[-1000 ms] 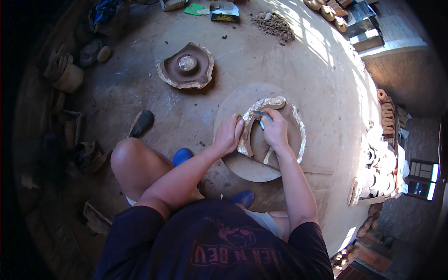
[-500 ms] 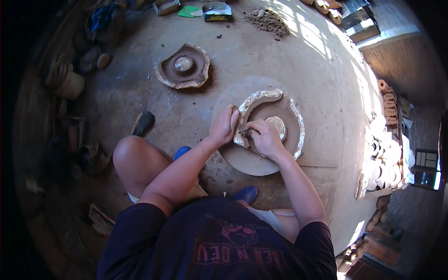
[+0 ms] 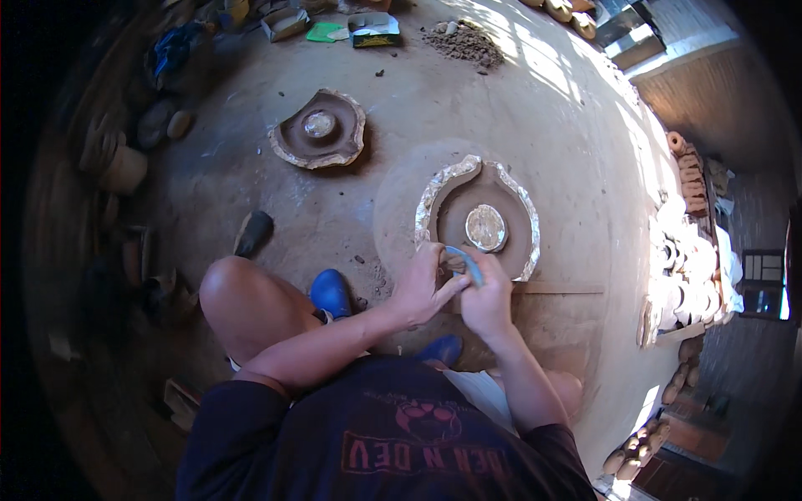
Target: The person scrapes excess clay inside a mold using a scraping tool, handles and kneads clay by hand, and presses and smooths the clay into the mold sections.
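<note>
Both my hands meet over the near edge of a round plaster mould (image 3: 428, 200), which has a clay-coated hollow and a pale round knob (image 3: 486, 228) at its centre. My right hand (image 3: 487, 302) is closed around a thin, curved blue-grey strip (image 3: 472, 265), bent into an arc. My left hand (image 3: 422, 292) pinches the strip's other end, its thumb reaching toward the right hand. What the strip is made of cannot be made out. A second, similar mould piece (image 3: 288, 154) with a raised centre lies farther off to the left.
A flat wooden board (image 3: 560, 289) lies right of the mould. Blue shoes (image 3: 330, 292) are on my feet, and a dark object (image 3: 254, 233) lies by my left knee. Crumbled clay (image 3: 468, 46) and open boxes (image 3: 373, 30) lie at the far side. Clay pieces (image 3: 690, 179) are stacked at right.
My hands have drawn back from the mould's left wall toward my body and come together. The blue-grey strip now shows between them. The mould has turned slightly, its notch now at the far side.
</note>
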{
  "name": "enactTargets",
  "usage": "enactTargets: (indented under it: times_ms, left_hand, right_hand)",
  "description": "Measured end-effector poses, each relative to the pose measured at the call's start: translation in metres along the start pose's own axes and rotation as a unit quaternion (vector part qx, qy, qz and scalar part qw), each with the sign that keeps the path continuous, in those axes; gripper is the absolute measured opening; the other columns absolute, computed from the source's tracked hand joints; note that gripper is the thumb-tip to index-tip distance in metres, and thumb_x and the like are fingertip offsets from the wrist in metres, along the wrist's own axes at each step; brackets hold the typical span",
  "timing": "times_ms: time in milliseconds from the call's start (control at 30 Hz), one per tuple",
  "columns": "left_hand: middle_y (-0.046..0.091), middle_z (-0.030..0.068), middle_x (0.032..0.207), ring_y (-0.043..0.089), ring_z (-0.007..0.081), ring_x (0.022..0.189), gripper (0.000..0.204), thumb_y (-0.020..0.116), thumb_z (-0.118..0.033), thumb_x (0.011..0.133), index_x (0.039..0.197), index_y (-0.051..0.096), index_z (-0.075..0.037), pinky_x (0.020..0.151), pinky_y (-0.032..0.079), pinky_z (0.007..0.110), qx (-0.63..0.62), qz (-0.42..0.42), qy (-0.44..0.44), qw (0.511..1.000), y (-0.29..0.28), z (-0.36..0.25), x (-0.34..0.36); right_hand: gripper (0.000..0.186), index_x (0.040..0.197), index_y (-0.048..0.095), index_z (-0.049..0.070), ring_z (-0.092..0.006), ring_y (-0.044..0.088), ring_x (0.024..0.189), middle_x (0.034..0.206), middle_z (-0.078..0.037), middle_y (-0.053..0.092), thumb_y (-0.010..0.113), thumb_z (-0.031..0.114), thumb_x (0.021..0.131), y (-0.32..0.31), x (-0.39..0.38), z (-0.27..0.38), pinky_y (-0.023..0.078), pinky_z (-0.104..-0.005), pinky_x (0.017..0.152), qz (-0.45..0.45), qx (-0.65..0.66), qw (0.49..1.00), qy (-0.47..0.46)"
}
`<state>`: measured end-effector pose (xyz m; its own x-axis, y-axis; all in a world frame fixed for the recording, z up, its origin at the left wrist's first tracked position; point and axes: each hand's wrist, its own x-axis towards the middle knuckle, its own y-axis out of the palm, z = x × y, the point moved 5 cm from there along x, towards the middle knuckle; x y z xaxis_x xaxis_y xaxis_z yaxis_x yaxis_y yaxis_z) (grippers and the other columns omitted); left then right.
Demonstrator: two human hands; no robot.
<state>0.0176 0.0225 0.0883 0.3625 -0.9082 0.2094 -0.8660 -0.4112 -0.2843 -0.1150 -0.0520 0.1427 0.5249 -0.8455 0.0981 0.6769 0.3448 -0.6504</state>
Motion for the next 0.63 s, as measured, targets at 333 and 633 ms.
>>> enactTargets:
  times_ms: [333,633]
  left_hand:
    - [0.069,0.0123,0.083,0.067,0.0204,0.074,0.044,0.052,-0.04,0.111,0.112,0.064,0.003,0.069,0.051,0.036,-0.19,-0.133,-0.265,0.936,-0.028,0.095,0.049]
    - [0.068,0.0325,0.111,0.069,0.0461,0.102,0.055,0.063,-0.047,0.103,0.125,0.059,0.002,0.091,0.051,0.052,-0.097,-0.059,-0.119,0.986,0.005,0.118,0.036]
  right_hand:
    - [0.031,0.12,0.077,0.003,-0.0383,0.072,0.098,0.109,-0.02,0.073,0.067,0.018,0.095,-0.021,0.002,-0.015,0.056,-0.0446,0.089,0.075,-0.107,0.991,-0.007]
    - [0.026,0.104,0.083,0.009,-0.0327,0.075,0.102,0.111,-0.021,0.077,0.078,0.019,0.081,0.013,0.145,-0.056,0.057,-0.0412,0.088,0.07,-0.201,0.975,0.066]
